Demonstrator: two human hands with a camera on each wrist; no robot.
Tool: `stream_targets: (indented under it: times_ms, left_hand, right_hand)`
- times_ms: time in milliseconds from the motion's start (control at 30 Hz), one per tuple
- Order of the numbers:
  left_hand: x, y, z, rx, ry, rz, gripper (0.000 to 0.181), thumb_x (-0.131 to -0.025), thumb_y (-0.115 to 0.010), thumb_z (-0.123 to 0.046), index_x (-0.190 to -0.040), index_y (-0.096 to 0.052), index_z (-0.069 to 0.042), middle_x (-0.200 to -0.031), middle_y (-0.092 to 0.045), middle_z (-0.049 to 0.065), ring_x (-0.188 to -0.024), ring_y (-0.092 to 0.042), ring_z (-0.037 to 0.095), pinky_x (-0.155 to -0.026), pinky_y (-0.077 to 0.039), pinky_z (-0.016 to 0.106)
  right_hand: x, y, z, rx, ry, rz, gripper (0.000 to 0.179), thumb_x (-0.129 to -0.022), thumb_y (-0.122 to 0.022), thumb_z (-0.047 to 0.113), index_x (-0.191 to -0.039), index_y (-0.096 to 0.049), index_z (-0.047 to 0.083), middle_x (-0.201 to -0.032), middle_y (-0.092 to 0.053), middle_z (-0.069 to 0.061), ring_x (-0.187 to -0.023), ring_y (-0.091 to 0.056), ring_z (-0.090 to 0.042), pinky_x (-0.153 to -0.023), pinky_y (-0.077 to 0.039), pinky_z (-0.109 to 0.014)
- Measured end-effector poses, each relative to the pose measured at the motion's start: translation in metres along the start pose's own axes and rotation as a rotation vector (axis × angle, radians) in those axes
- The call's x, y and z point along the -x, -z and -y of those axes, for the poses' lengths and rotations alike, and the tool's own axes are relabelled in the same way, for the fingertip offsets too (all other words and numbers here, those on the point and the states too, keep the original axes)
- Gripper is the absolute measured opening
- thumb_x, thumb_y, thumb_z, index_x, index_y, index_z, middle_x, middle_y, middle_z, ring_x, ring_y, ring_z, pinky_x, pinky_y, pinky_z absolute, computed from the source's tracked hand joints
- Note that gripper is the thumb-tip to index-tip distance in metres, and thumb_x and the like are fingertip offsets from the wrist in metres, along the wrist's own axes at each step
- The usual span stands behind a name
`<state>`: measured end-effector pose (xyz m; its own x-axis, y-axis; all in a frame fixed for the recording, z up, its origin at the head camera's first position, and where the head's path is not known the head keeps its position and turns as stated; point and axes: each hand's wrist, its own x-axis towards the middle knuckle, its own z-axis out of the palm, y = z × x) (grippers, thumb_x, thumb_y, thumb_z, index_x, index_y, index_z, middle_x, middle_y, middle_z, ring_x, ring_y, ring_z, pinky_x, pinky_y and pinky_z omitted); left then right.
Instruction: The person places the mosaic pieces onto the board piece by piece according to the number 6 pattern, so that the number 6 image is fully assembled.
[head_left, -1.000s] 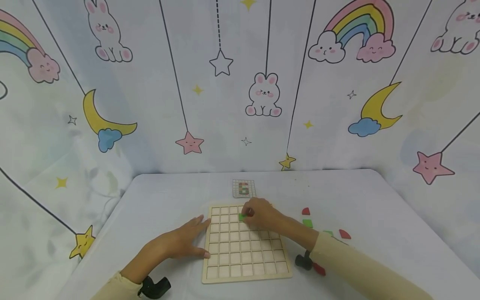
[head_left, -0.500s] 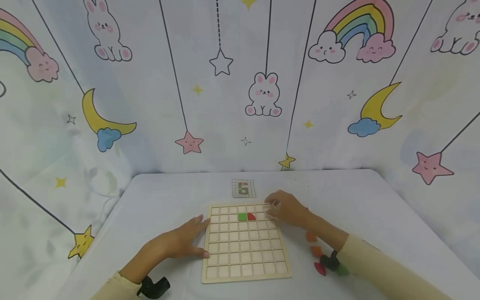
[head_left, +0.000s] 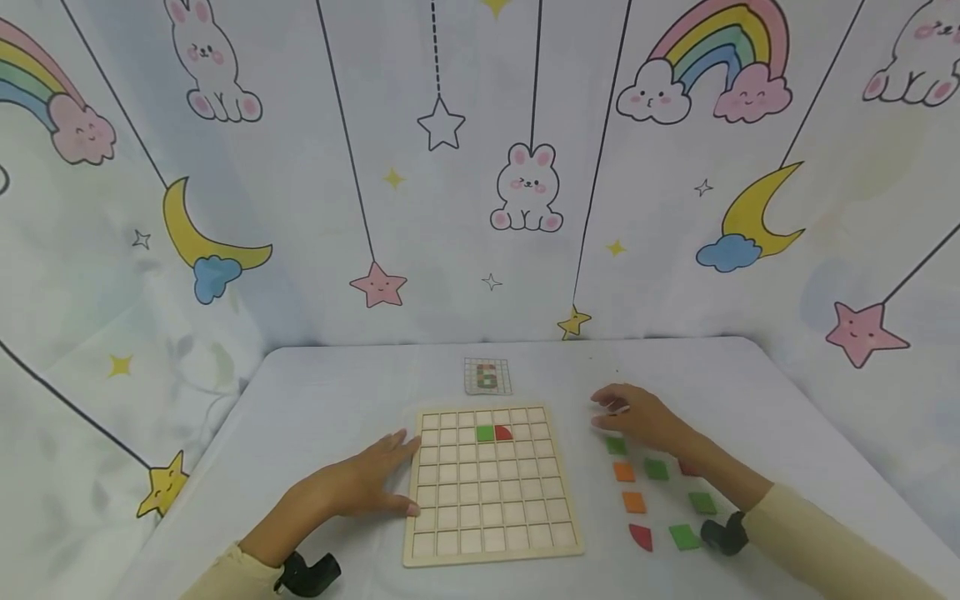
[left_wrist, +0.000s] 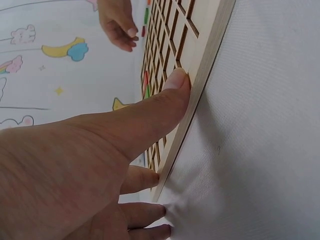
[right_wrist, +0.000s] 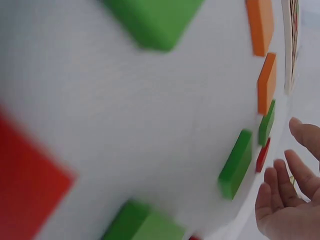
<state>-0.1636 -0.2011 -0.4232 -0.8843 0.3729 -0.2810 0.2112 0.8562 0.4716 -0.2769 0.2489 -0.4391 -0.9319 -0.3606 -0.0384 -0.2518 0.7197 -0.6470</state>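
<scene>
Wooden and pale, the gridded board (head_left: 483, 558) lies flat on the white counter (head_left: 360, 383), and two pieces sit in it: a green square (head_left: 485, 433), second row from the far edge, fourth column, and in the very next cell a red quarter-round (head_left: 502, 433)! Over at the board's left side, the left hand (head_left: 367, 477) has its grip spread wide, thumb resting on the rim, fingertips at the edge, nothing clasped.

Now to the right of the board: the right hand (head_left: 637, 415) hangs in the air, grip loosely parted, thumb clear of the curved fingers, and it's empty! Just under it lies a green tile (head_left: 616, 447), with a red piece (right_wrist: 263, 156) beside that one in the right wrist view. Down the board's right side run an orange tile (head_left: 624, 472), a second orange tile (head_left: 633, 502) and a red wedge (head_left: 641, 537) near the close corner. Farther out from the board, three more green tiles (head_left: 684, 537), plus another red piece (head_left: 687, 468) half hidden by the forearm.

Beyond the board's far edge, a small gridded card (head_left: 487, 377) shows a coloured figure like a 6, with a rabbit-and-star backdrop (head_left: 450, 217) behind.
</scene>
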Motion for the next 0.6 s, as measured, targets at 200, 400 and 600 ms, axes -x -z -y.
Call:
stream_targets:
  times_ms: [200, 400, 600]
  left_hand:
    - [0.000, 0.000, -0.001, 0.000, -0.001, -0.001, 0.106, -0.085, -0.085, -0.051, -0.165, -0.034, -0.005, -0.171, -0.023, 0.029, -0.159, -0.023, 0.047, -0.125, -0.027, 0.064]
    - [0.001, 0.000, -0.001, 0.010, -0.003, -0.003, 0.106, -0.084, -0.086, -0.050, -0.164, -0.034, -0.004, -0.170, -0.024, 0.029, -0.159, -0.023, 0.047, -0.125, -0.027, 0.065]
    - [0.001, 0.001, -0.002, 0.014, -0.010, 0.001, 0.106, -0.085, -0.086, -0.050, -0.165, -0.033, -0.004, -0.170, -0.023, 0.030, -0.158, -0.022, 0.048, -0.125, -0.027, 0.065]
  right_hand:
    - [0.007, 0.008, -0.014, -0.006, -0.058, -0.003, 0.046, -0.098, -0.077, 0.031, -0.135, -0.066, 0.006, -0.133, -0.068, -0.014, -0.127, -0.060, -0.036, -0.107, -0.052, -0.056]
    - [0.012, 0.009, -0.021, -0.010, -0.089, 0.021, 0.045, -0.097, -0.077, 0.023, -0.137, -0.065, 0.004, -0.139, -0.066, -0.018, -0.132, -0.059, -0.040, -0.112, -0.050, -0.058]
    - [0.012, 0.008, -0.021, 0.027, -0.130, 0.024, 0.043, -0.097, -0.078, 0.023, -0.134, -0.067, 0.006, -0.138, -0.066, -0.019, -0.130, -0.059, -0.041, -0.111, -0.050, -0.059]
